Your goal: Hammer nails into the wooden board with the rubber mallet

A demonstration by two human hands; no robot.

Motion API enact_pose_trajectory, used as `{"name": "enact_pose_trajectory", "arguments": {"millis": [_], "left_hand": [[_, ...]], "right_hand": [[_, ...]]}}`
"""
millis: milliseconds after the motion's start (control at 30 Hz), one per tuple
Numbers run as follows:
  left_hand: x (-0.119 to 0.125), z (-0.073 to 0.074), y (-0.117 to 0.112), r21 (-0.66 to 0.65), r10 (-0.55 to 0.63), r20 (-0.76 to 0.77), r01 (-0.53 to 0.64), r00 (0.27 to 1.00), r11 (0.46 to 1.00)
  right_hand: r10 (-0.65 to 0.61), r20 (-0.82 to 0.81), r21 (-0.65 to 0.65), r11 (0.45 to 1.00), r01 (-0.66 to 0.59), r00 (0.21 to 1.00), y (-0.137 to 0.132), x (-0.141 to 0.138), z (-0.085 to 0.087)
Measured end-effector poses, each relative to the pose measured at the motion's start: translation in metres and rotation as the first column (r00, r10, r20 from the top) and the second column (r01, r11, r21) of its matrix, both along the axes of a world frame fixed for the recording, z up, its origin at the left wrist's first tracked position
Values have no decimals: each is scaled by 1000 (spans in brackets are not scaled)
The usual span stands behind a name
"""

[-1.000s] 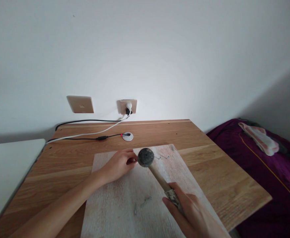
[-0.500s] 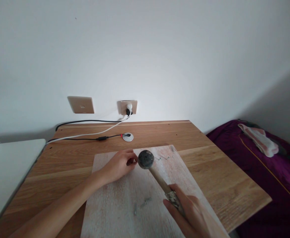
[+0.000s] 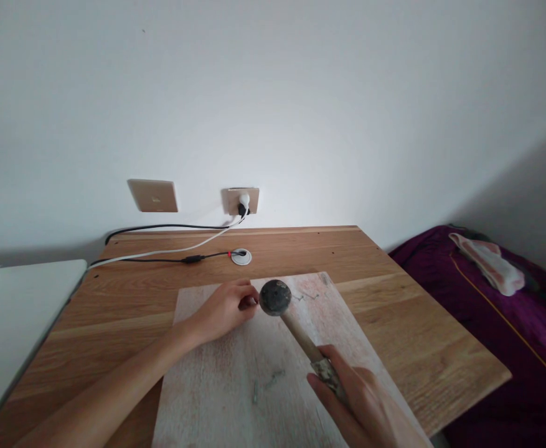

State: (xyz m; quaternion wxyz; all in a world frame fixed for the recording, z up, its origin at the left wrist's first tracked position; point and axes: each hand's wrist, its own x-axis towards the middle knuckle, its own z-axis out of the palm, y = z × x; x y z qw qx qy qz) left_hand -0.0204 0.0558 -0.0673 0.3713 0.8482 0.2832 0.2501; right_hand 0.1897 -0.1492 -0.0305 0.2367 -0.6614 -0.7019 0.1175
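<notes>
My right hand (image 3: 361, 404) is closed round the wooden handle of a hammer (image 3: 296, 330). Its dark round head (image 3: 275, 297) hovers over a pale whitewashed board (image 3: 235, 379) lying on the wooden desk (image 3: 127, 298). My left hand (image 3: 226, 308) rests on the board just left of the hammer head, fingertips pinched together on something too small to make out. Loose nails (image 3: 273, 379) lie on the board nearer to me, and a few more nails (image 3: 307, 295) lie beyond the hammer head.
A black cable and a white cable (image 3: 160, 252) run across the desk's back to a wall socket (image 3: 240, 200). A white grommet (image 3: 241, 256) sits in the desk. A white surface (image 3: 15, 317) adjoins on the left, a purple-covered bed (image 3: 510, 336) on the right.
The hammer head has barely shifted, staying beside my left fingertips. Both hands keep their places.
</notes>
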Motion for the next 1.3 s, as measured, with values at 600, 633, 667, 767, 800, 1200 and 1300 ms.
{"name": "enact_pose_trajectory", "arguments": {"millis": [600, 633, 667, 767, 800, 1200, 1300], "left_hand": [[0, -4, 1, -12, 40, -28, -40, 999, 999], [0, -4, 1, -16, 44, -30, -44, 999, 999], [0, -4, 1, -15, 45, -26, -45, 999, 999], [-1, -3, 1, 1, 39, 1, -39, 999, 999], [-1, -4, 1, 4, 38, 9, -38, 999, 999], [0, -3, 0, 10, 15, 47, -15, 999, 1000], [0, -3, 0, 9, 22, 21, -23, 1000, 1000]], "right_hand": [[-52, 57, -18, 998, 53, 997, -2, 1, -2], [-64, 56, -9, 998, 64, 996, -2, 0, -1], [-74, 39, -13, 997, 74, 997, -3, 0, -1], [-81, -41, -79, 994, 77, 996, -3, 1, -1], [-84, -55, -113, 991, 77, 995, -2, 1, -1], [-142, -69, -154, 979, 131, 987, -1, 0, 0], [-116, -60, -140, 984, 107, 991, 0, -1, -2]]}}
